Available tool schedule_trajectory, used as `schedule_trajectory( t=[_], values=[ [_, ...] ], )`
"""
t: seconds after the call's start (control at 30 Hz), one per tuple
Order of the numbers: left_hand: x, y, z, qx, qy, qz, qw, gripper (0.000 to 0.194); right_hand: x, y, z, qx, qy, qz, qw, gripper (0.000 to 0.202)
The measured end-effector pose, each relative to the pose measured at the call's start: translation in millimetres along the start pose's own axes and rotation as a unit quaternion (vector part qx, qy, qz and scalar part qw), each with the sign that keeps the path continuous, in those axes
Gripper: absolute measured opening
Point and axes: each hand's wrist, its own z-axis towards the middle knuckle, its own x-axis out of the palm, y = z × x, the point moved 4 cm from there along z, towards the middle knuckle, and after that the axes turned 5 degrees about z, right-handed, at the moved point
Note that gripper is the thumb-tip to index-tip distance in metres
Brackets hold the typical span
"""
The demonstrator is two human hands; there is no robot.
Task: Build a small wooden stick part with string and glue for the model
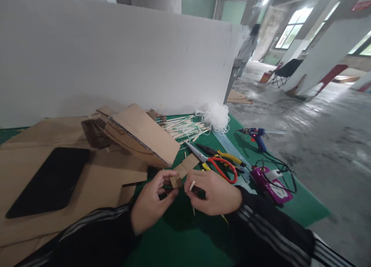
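Note:
Between the thumb and fingers of my left hand (154, 199) is a small brown cardboard piece (175, 181). My right hand (213, 191), close beside it on the right, pinches a thin pale stick (192, 186). The stick and the cardboard piece are apart. Just beyond my hands lies a flat cardboard strip (186, 165). Scissors with red-orange handles (223, 167) rest past my right hand, beside yellow-handled pliers (228, 156).
A folded cardboard structure (142, 133) and a black flat panel (50, 182) lie left. Behind are wooden sticks (182, 126) and tangled white string (216, 116). A blue glue gun (256, 135) and purple power strip (272, 185) sit right. A person (246, 50) stands far back.

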Motion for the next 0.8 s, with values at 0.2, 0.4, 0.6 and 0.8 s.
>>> schedule_trajectory(
  t=[0.2, 0.4, 0.6, 0.8],
  values=[
    [0.7, -10, -2, 0.014, 0.041, 0.138, 0.989, 0.027, -13, -14, -13, 0.051, 0.029, -0.054, 0.997, 0.014],
    [7.9, -16, -6, 0.071, 0.117, 0.227, 0.964, 0.029, -20, -18, -19, 0.064, 0.037, -0.043, 0.996, 0.014],
    [12.6, -26, -10, 0.125, 0.147, 0.264, 0.945, 0.026, -10, -17, -18, 0.055, 0.064, -0.051, 0.995, 0.015],
    [15.9, -31, -15, 0.161, 0.151, 0.291, 0.931, 0.027, -9, -18, -19, 0.07, 0.089, -0.067, 0.991, 0.014]
  ],
)
